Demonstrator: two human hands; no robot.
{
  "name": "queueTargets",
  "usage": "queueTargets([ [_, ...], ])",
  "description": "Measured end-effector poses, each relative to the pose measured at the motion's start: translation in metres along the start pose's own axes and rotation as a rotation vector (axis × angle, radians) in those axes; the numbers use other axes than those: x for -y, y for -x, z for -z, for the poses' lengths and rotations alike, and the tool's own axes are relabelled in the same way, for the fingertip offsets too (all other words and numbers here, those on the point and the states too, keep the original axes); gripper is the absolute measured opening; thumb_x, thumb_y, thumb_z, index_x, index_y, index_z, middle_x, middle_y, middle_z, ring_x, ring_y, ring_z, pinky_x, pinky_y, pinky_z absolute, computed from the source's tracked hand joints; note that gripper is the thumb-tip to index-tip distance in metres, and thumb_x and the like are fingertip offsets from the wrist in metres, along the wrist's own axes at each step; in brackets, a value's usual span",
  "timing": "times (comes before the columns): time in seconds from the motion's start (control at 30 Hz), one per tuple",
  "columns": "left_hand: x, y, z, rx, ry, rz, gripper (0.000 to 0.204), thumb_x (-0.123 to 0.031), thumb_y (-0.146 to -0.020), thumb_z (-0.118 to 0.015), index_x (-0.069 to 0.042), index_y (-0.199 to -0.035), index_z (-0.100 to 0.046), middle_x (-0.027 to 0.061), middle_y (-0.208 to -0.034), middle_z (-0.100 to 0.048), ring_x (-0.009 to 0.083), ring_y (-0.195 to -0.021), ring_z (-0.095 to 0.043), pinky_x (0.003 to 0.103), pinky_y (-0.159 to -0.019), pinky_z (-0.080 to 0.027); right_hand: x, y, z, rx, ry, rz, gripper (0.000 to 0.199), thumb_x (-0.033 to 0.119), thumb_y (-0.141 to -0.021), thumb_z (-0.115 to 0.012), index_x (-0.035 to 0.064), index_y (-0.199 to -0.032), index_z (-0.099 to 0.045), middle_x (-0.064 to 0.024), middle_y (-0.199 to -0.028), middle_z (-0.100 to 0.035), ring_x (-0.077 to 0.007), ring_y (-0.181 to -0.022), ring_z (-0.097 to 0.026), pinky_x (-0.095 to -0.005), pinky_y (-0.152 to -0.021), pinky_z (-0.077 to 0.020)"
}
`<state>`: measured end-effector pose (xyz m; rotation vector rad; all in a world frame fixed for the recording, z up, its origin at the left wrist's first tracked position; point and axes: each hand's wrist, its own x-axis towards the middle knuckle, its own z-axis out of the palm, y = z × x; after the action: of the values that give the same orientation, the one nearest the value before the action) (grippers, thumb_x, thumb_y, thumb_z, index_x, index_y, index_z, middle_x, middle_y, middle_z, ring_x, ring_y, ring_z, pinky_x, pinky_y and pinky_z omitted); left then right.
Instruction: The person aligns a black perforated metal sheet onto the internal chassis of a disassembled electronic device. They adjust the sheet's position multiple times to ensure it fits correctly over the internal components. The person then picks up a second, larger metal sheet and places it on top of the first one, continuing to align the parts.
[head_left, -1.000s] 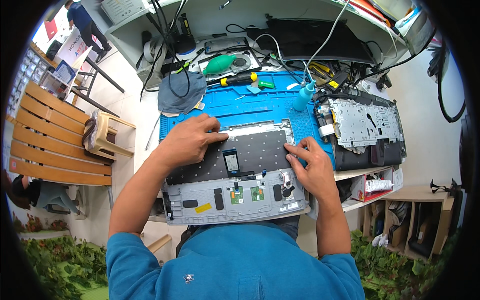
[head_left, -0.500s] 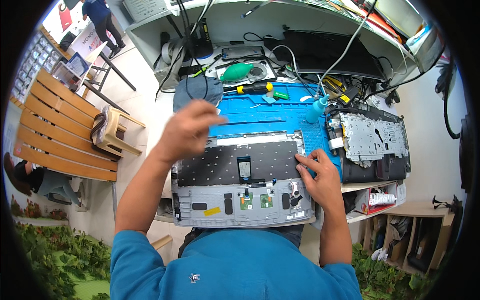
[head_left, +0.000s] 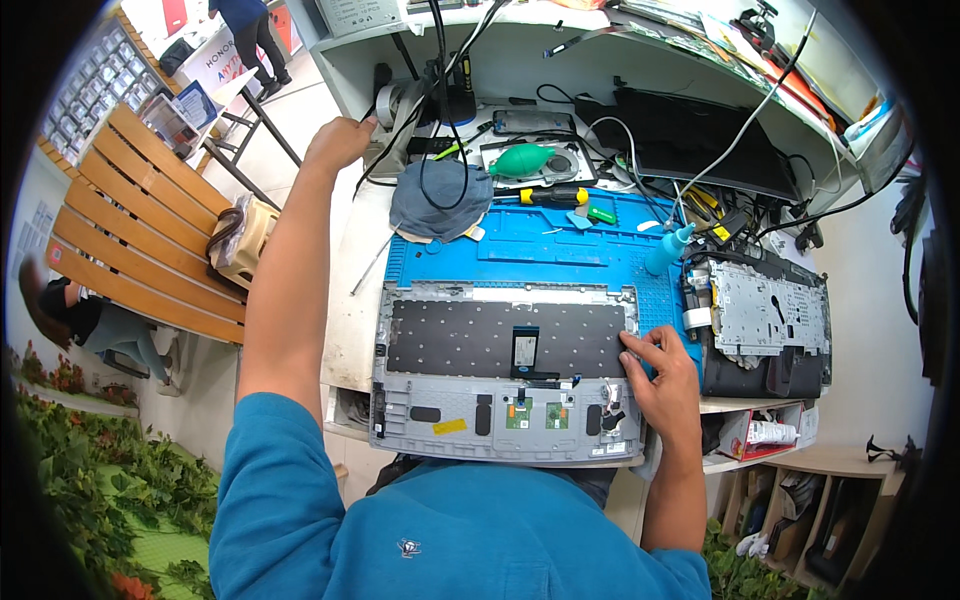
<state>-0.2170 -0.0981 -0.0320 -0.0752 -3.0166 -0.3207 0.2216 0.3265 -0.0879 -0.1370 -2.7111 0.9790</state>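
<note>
A grey laptop top case [head_left: 470, 395] lies inner side up at the front of the bench, with a black keyboard backing and small green boards. On its right edge rests my right hand [head_left: 662, 375], thumb and fingers closed around the rim. My left hand [head_left: 340, 143] is stretched far forward to the bench's back left. Its fingertips meet the side of a white roll of tape [head_left: 390, 103]; most of the fingers are hidden, so their grip is unclear. A thin metal tool [head_left: 372, 265] lies left of the blue work mat [head_left: 430, 262].
Behind the mat are a grey cloth [head_left: 435, 200], a green air blower [head_left: 520, 160] and a yellow-black screwdriver [head_left: 553, 197]. A blue bottle [head_left: 668, 250] stands right, beside a second opened laptop base [head_left: 765, 310]. Cables [head_left: 440, 90] hang near my left hand.
My left hand has swung from above the top case to the tape roll at the back left. My right hand stays on the case's edge. The view has shifted.
</note>
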Motion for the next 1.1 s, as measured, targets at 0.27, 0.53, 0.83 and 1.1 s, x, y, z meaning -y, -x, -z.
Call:
queueTargets([
  [0.27, 0.014, -0.004, -0.013, 0.206, 0.925, 0.365, 0.029, -0.038, -0.104, -0.082, -0.009, -0.109, -0.081, -0.0028, -0.092, -0.052, 0.0168, -0.082, -0.051, 0.041, -0.084, -0.063, -0.002, 0.000, 0.000, -0.002, 0.004, 0.014, 0.031, 0.009, -0.094, -0.085, 0.0073, -0.125, -0.087, -0.0130, -0.103, -0.067, -0.0288, -0.083, -0.068, -0.0403, -0.072, -0.0539],
  [0.53, 0.013, 0.017, -0.008, 0.179, 1.213, 0.350, 0.029, -0.020, -0.106, -0.079, -0.003, -0.130, -0.078, 0.0099, -0.130, -0.070, 0.0279, -0.115, -0.065, 0.048, -0.107, -0.056, 0.003, 0.000, 0.001, 0.007, -0.007, -0.031, 0.030, 0.008, -0.094, -0.085, 0.0065, -0.124, -0.087, -0.0133, -0.102, -0.067, -0.0293, -0.083, -0.068, -0.0404, -0.073, -0.0540],
  [0.83, 0.038, 0.040, -0.040, 0.062, 1.360, 0.181, 0.029, -0.013, -0.103, -0.084, 0.011, -0.118, -0.078, 0.0158, -0.117, -0.081, 0.0221, -0.112, -0.074, 0.033, -0.111, -0.056, -0.001, 0.000, -0.002, -0.005, -0.010, 0.018, 0.029, 0.009, -0.096, -0.084, 0.0068, -0.125, -0.087, -0.0128, -0.102, -0.067, -0.0286, -0.081, -0.066, -0.0399, -0.070, -0.0516],
  [1.1, 0.044, 0.043, -0.054, 0.070, 1.432, 0.079, 0.034, -0.015, -0.101, -0.088, 0.012, -0.119, -0.078, 0.0135, -0.114, -0.082, 0.0199, -0.112, -0.074, 0.032, -0.109, -0.056, -0.002, 0.000, -0.002, -0.009, -0.002, 0.006, 0.029, 0.010, -0.096, -0.084, 0.0069, -0.124, -0.087, -0.0131, -0.101, -0.067, -0.0278, -0.080, -0.066, -0.0398, -0.070, -0.0518],
])
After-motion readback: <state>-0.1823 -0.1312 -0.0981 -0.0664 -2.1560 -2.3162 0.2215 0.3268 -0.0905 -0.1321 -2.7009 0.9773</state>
